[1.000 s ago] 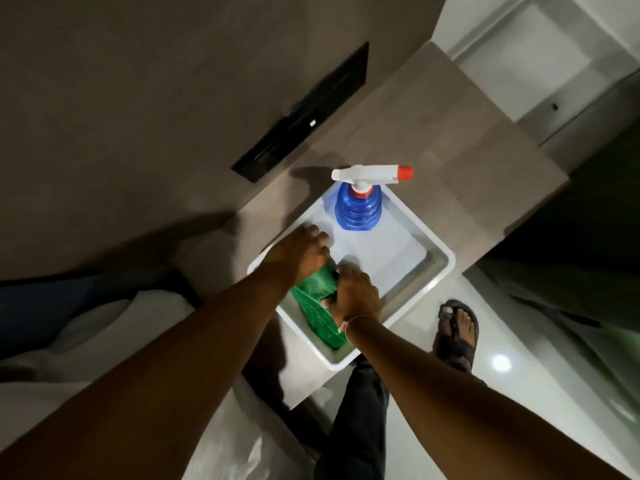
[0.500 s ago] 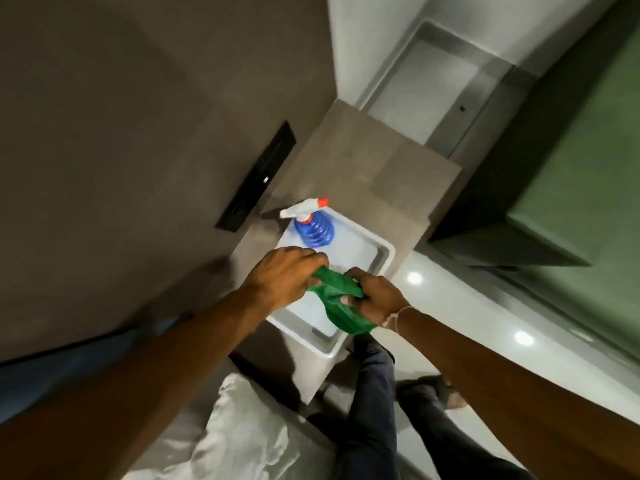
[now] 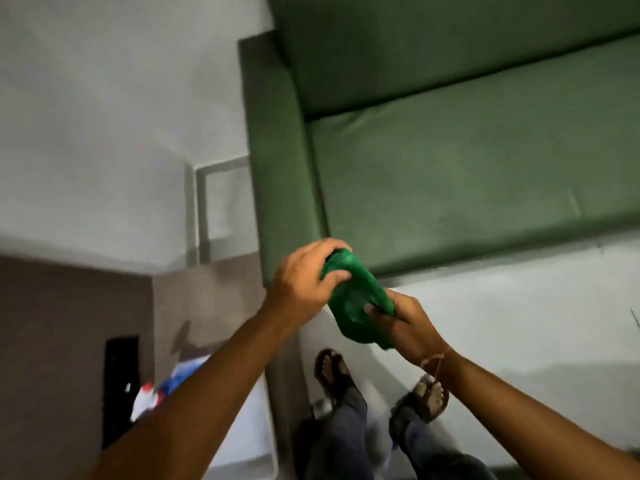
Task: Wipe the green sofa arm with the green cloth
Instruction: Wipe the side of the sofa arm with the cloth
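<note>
The green cloth (image 3: 356,303) is bunched between both hands in mid-air, just in front of the sofa's front corner. My left hand (image 3: 304,275) grips its upper end, and my right hand (image 3: 405,320) grips its lower end. The green sofa arm (image 3: 273,161) runs as a narrow band from that corner up and away, just beyond my left hand. The cloth is not touching the arm. The sofa seat (image 3: 467,178) stretches to the right.
A white tray (image 3: 249,431) with a blue spray bottle (image 3: 162,386) sits on a brown side table (image 3: 207,306) at the lower left, partly behind my left forearm. My sandalled feet (image 3: 377,386) stand on the pale floor below the sofa. A wall is at left.
Both hands lifted the cloth out of the tray and carried it right, toward the sofa. The view swung so the sofa now fills the upper right and the tray sits low left.
</note>
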